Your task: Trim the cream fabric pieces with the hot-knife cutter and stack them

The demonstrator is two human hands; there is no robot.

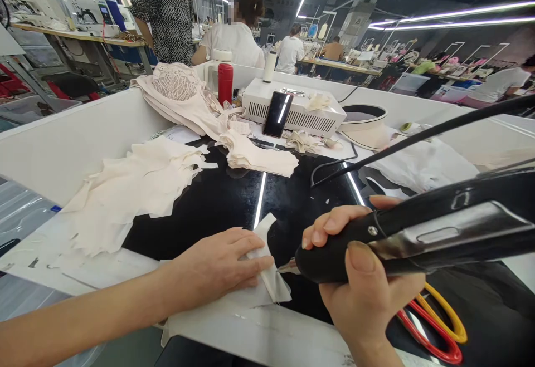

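My left hand (225,264) lies flat with fingers stretched out, pressing a small pale fabric piece (276,283) onto the glossy black work surface (209,211). My right hand (363,289) is wrapped round a thick black hand tool (334,253) with a metal strip along its body. Its thin metal tip (288,267) points left and meets, or nearly meets, the fabric's right edge. Red and yellow loop handles (449,322) lie beneath my right wrist; what they belong to is hidden. A stack of cream fabric pieces (142,177) is spread left of my left hand.
Behind are a smaller cream fabric stack (263,155), a lace bra pile (175,88), a phone (278,113) leaning on a vented white box (301,105), a red bottle (225,84) and a visor (363,122). A black cable (401,144) crosses at right. Several people work beyond.
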